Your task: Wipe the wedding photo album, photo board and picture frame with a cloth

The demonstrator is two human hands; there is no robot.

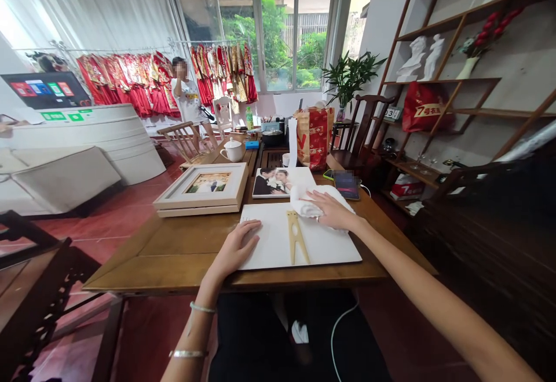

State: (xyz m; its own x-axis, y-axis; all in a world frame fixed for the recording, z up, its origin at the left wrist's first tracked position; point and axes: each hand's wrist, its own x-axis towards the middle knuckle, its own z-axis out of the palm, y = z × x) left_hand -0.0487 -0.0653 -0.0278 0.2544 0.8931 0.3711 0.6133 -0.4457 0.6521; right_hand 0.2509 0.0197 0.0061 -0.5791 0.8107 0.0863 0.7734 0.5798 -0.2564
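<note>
A flat white panel with small print near its upper left corner lies at the table's front edge. My left hand rests on its left side, fingers stretched out and holding nothing. My right hand lies on a bunched white cloth over the panel's upper right part, its fingers extended across the cloth. Between my hands, a cream-coloured, two-legged flat piece with a cat-like head lies on the panel. Just beyond the panel is a wedding photo print, partly covered by the cloth.
Stacked picture frames lie left on the wooden table. Farther back are a white teapot and a red-and-brown paper bag. Phones lie right, one with a cable. A person stands beyond, near hanging red garments.
</note>
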